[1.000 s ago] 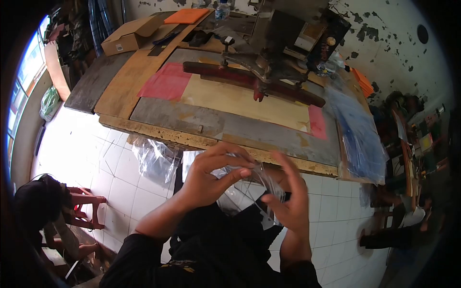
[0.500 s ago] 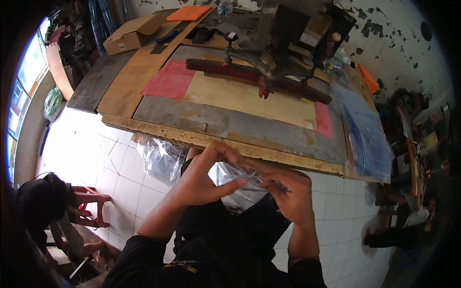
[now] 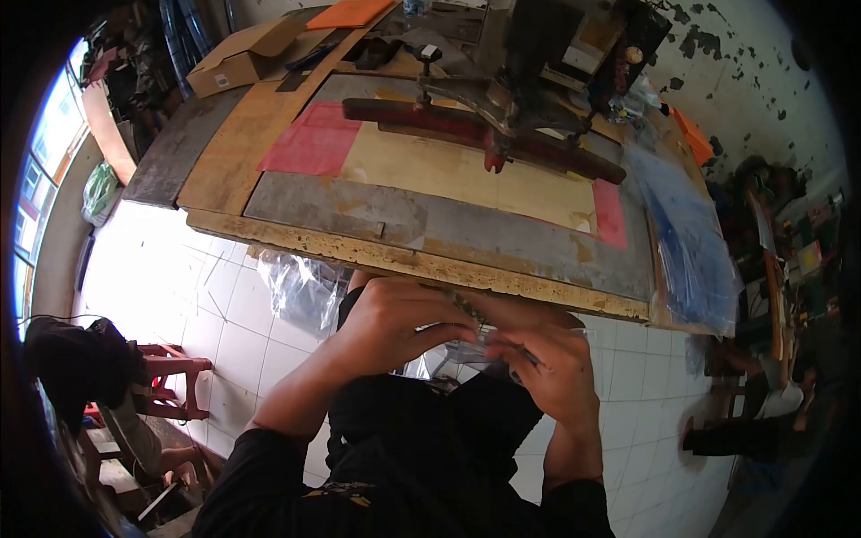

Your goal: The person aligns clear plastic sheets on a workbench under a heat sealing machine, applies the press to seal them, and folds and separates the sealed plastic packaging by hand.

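Note:
Just below the table's front edge, over my lap, my left hand (image 3: pixel 395 325) pinches clear plastic (image 3: pixel 462 351) between thumb and fingers. My right hand (image 3: pixel 549 366) grips the same plastic from the other side, its fingers bent and close to my left fingertips. Much of the plastic is hidden behind the hands. Beyond them is the worktable (image 3: pixel 421 262), with a cream sheet (image 3: pixel 448 177) and pink pieces on its grey surface. A dark red bar (image 3: pixel 413 117) of a machine stands above the sheet.
An open cardboard box (image 3: pixel 242 61) and an orange item (image 3: pixel 350 13) lie at the back left. Blue-tinted plastic sheets (image 3: pixel 695 264) hang over the right edge. A clear bag (image 3: pixel 300 289) hangs below the front edge. Another person (image 3: pixel 85 368) is beside a red stool (image 3: pixel 175 381) at lower left.
My hands have come closer together, and the plastic that was spread between them is now bunched and mostly covered. The camera view has shifted slightly.

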### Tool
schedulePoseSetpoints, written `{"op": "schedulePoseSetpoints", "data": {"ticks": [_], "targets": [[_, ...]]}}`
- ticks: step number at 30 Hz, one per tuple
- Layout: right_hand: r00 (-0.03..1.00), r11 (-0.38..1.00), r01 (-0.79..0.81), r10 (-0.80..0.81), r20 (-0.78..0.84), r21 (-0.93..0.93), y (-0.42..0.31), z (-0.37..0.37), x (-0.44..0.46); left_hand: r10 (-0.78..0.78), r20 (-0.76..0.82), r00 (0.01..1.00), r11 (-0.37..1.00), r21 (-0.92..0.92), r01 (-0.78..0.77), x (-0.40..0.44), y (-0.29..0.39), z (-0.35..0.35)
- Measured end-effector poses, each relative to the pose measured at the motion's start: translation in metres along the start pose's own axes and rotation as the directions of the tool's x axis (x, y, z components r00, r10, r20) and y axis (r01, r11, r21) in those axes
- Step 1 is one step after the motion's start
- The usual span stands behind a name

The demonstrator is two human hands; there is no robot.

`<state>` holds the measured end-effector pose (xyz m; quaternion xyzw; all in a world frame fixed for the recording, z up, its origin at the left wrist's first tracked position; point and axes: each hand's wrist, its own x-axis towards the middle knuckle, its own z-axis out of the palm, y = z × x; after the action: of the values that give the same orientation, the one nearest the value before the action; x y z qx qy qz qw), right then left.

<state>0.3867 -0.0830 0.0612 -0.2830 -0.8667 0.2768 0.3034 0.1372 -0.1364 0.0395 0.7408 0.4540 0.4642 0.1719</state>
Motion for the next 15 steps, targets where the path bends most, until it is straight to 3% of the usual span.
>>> {"op": "schedulePoseSetpoints", "data": {"ticks": [3, 5, 6, 8, 10, 11, 13, 15], "targets": [[0.990, 0.983, -0.131, 0.137, 0.032, -0.129, -0.002, -0.012, -0.002, -0.098, -0.088, 0.991, 0.995, -0.029, 0.095, -0.003, -0.007, -0.002], [0.992, 0.987, -0.123, 0.126, 0.015, -0.099, 0.007, -0.019, -0.004, -0.146, -0.085, 0.986, 0.985, -0.102, 0.137, -0.005, -0.008, -0.005], [0.993, 0.991, -0.116, 0.115, -0.010, -0.071, 0.013, -0.021, -0.005, -0.187, -0.077, 0.979, 0.970, -0.174, 0.172, -0.007, -0.009, -0.007], [0.982, 0.983, -0.182, 0.182, -0.041, -0.005, 0.016, -0.021, -0.012, -0.117, 0.019, 0.993, 0.968, -0.221, 0.118, -0.012, -0.016, -0.008], [0.925, 0.947, -0.260, 0.300, -0.231, 0.189, 0.011, -0.025, -0.015, -0.100, -0.006, 0.995, 0.989, -0.107, 0.099, -0.018, -0.017, -0.001], [0.913, 0.931, -0.258, 0.323, -0.251, 0.257, 0.016, -0.027, -0.020, -0.099, -0.010, 0.995, 0.989, -0.108, 0.098, -0.021, -0.015, 0.000], [0.920, 0.911, -0.234, 0.321, -0.225, 0.341, 0.022, -0.031, -0.027, -0.240, 0.051, 0.970, 0.963, -0.117, 0.244, -0.028, -0.013, 0.000], [0.930, 0.880, -0.209, 0.314, -0.192, 0.426, 0.029, -0.034, -0.035, -0.218, 0.048, 0.975, 0.969, -0.107, 0.222, -0.028, -0.016, -0.003]]}}
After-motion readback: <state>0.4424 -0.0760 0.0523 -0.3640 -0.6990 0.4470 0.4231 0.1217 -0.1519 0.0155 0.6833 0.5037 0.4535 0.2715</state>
